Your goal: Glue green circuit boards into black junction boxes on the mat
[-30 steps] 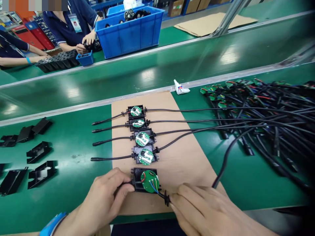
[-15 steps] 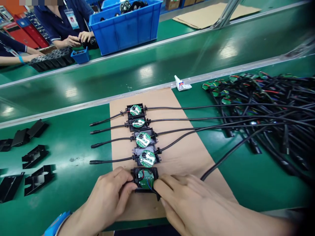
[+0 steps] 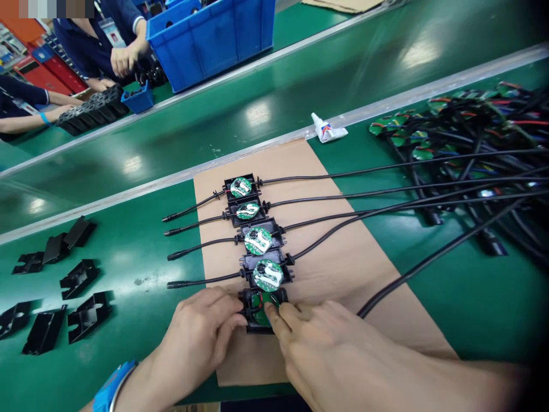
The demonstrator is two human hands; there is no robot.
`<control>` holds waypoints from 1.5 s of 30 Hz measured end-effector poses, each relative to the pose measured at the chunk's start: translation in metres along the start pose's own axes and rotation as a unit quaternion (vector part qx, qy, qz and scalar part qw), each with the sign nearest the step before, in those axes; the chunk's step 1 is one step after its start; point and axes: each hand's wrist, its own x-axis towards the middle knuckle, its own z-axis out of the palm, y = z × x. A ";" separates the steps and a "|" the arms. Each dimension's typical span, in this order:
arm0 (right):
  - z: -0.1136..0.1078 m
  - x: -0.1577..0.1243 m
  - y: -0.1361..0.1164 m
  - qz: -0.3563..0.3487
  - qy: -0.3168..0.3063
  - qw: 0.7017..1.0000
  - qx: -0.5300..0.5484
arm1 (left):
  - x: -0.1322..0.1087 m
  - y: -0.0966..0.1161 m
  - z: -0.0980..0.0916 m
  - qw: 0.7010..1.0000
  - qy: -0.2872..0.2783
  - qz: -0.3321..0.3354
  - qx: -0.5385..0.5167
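The nearest black plastic case lies on the brown cardboard sheet, with a green circuit board and a red wire inside. My left hand pinches its left end, where the short lead is hidden by my fingers. Over the right end, my right hand presses an index fingertip onto the board; its other fingers are curled and what they hold is hidden. A thick black cable emerges from behind that hand. Beyond stand several cases in a row with white-coated boards, such as the nearest circuit board.
Loose black cases lie at left. A pile of cables with boards covers the right side. A white tube rests by the metal rail. Across the bench, co-workers sit near a large blue bin and a small blue tray.
My right index finger has moved from the case's right end onto the board. My left hand stays at the left end. The view has shifted, and a co-worker's hand has lifted.
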 end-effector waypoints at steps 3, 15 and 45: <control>0.004 0.001 -0.002 -0.005 0.014 1.000 -0.011 | -0.002 0.000 0.002 0.989 0.042 0.073 0.121; 0.020 -0.002 -0.001 0.008 0.085 0.996 -0.018 | -0.001 0.013 0.004 0.935 -0.029 0.149 0.320; 0.028 -0.021 0.029 0.032 0.138 0.989 0.042 | -0.001 0.005 0.021 0.973 -0.048 0.216 0.071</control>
